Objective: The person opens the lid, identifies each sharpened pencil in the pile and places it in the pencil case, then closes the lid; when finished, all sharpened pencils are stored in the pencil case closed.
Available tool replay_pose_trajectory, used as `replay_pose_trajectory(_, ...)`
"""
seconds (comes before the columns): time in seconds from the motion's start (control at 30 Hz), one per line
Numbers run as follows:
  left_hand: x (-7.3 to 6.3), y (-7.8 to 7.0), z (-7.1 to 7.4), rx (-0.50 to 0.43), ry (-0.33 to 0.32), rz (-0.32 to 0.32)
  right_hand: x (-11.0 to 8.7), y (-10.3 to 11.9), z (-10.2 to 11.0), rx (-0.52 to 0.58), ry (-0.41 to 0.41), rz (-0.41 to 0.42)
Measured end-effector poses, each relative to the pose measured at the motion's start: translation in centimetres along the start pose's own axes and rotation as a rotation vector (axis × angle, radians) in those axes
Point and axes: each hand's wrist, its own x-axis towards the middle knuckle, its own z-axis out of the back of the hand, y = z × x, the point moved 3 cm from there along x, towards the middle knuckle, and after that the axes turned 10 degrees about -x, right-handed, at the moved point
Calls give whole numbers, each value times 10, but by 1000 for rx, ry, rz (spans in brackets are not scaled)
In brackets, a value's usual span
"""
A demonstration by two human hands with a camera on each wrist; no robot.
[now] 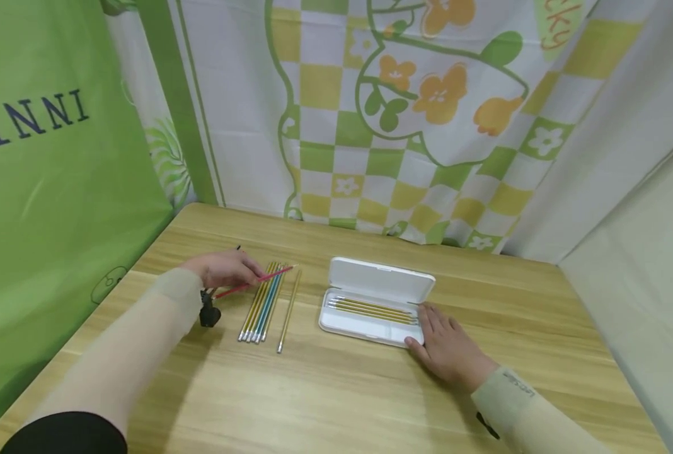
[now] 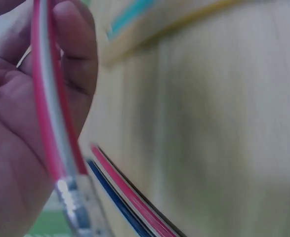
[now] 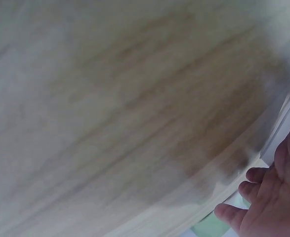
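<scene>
My left hand [image 1: 229, 268] grips a red-and-white striped pencil [image 2: 55, 113] with a silver ferrule, held above the table at the left. Just right of that hand lies a row of gold and teal pencils [image 1: 261, 302], side by side. A single gold pencil [image 1: 288, 312] lies apart, to the right of the row. In the middle stands a white pencil case [image 1: 342, 325] with its lid raised, several gold pencils [image 1: 373, 309] inside. My right hand [image 1: 450, 347] rests against the case's right end, fingers extended and thumb at its front corner.
More pencils, one pink-red [image 2: 130, 192] and one dark blue [image 2: 117, 197], lie below the left hand in the left wrist view. The wooden table [image 1: 314, 403] carries everything. A patterned curtain [image 1: 325, 132] hangs behind it, and a green cloth [image 1: 47, 208] on the left.
</scene>
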Motion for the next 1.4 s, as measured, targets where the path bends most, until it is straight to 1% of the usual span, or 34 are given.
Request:
replay_pose_trajectory(0.07, 1, -11, -11, 104, 31, -13, 0, 0, 2, 0, -1, 2)
replay_pose_trajectory(0.17, 8, -29, -34, 295, 52, -54, -1, 2, 7, 11, -1, 11)
replay_pose_trajectory(0.27, 18, -44, -60, 483, 51, -140, -2, 5, 10, 36, -7, 16)
replay_pose_trajectory(0.33, 26, -51, -76, 572, 52, -203, -2, 5, 9, 37, -12, 13)
replay_pose_trajectory(0.37, 31, -53, -84, 601, 58, -238, -2, 6, 8, 37, -14, 10)
replay_pose_trajectory(0.43, 42, -57, -97, 635, 70, -293, -2, 5, 5, 30, -13, 6)
replay_pose_trajectory(0.5, 51, -60, -109, 643, 83, -320, -1, 4, 2, 9, -11, 3)
replay_pose_trajectory(0.67, 70, -66, -134, 679, 109, -315, 0, 3, 0, 0, -5, 0)
replay_pose_trajectory(0.77, 82, -69, -149, 718, 120, -336, -1, 4, 3, 8, 8, -4)
replay_pose_trajectory(0.93, 99, -69, -170, 798, 90, -373, -1, 7, 10, 22, 26, -4)
replay_pose_trajectory(1.0, 105, -67, -177, 821, 64, -388, -1, 7, 10, 18, 26, -1)
replay_pose_trajectory(1.07, 110, -65, -183, 836, 40, -398, 0, 6, 10, 7, 25, 1)
replay_pose_trajectory(1.17, 114, -64, -191, 861, 22, -393, 1, 4, 8, 8, 22, 6)
replay_pose_trajectory(1.23, 115, -64, -196, 879, 19, -383, 1, 3, 5, 3, 27, 1)
replay_pose_trajectory(1.4, 115, -62, -204, 952, 2, -393, 1, 1, 0, -3, 21, -4)
